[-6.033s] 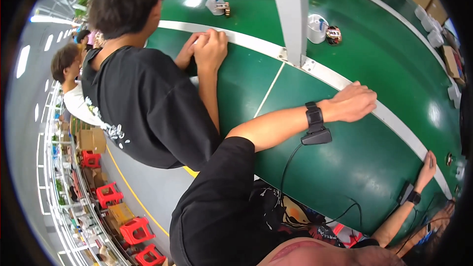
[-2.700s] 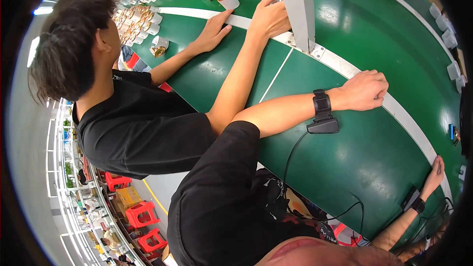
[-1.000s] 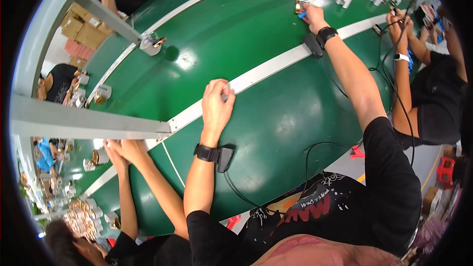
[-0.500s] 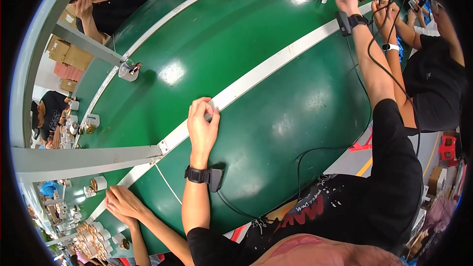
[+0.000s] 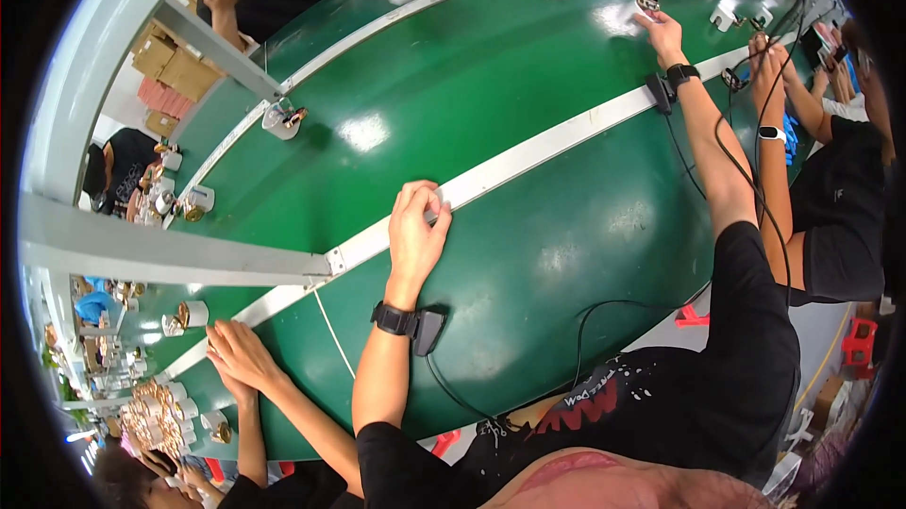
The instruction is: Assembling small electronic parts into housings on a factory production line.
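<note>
My left hand (image 5: 418,231) rests on the white rail (image 5: 514,158) along the near side of the green belt, its fingers curled in. A small greyish patch shows between thumb and fingers; what it is I cannot make out. My right arm stretches far over the belt. There, my right hand (image 5: 663,34) has its fingertips closed at a white cup-shaped housing (image 5: 632,13), partly lost in the glare. A gold-and-dark ring-shaped part (image 5: 647,0) shows right beside the fingertips; whether it sits in the housing is unclear. Both wrists wear black straps with small boxes.
A grey post (image 5: 189,245) crosses at left. Black cables run from my wrists and hang by my right arm. A white cup (image 5: 281,119) with parts stands at the far rail. Co-workers sit left, right and opposite; one hand (image 5: 241,353) lies by the near rail.
The view has shifted. My right hand has come back lower, from spread fingers to closed ones at the white housing. My left hand keeps its place. The person opposite now lifts a white cup.
</note>
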The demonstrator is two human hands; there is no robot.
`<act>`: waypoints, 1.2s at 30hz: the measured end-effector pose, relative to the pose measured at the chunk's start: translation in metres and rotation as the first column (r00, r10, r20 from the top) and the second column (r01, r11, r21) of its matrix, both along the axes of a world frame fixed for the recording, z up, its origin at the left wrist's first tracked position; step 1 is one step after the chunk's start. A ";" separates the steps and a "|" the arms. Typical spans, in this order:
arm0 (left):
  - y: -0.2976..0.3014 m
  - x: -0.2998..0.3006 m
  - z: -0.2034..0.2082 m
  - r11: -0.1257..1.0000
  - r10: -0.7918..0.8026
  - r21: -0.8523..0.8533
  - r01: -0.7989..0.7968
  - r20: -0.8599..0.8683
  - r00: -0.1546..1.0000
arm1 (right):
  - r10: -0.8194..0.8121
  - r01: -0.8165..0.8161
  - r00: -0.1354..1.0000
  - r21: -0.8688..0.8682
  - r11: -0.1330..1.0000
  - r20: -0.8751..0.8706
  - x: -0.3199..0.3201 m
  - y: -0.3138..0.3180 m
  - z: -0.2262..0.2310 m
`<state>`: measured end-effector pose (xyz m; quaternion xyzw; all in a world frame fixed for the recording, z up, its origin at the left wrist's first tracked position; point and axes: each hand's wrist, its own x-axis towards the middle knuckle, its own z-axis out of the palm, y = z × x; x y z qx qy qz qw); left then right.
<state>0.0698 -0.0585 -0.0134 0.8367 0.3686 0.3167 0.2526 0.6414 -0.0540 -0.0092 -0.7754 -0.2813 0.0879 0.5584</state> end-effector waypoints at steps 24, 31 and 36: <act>-0.001 0.023 0.009 0.923 0.090 -0.377 0.077 0.405 0.910 | 0.682 -0.342 0.099 0.619 0.707 -0.725 -0.370 -0.067 0.054; 0.005 0.021 0.012 0.509 0.428 -0.633 0.583 0.774 0.467 | 0.718 -0.389 0.204 0.618 0.683 -0.665 -0.343 -0.057 0.015; 0.006 0.016 0.018 0.348 0.482 -0.542 0.765 0.803 0.350 | 0.790 -0.542 0.381 0.575 0.612 -0.481 -0.351 -0.060 0.031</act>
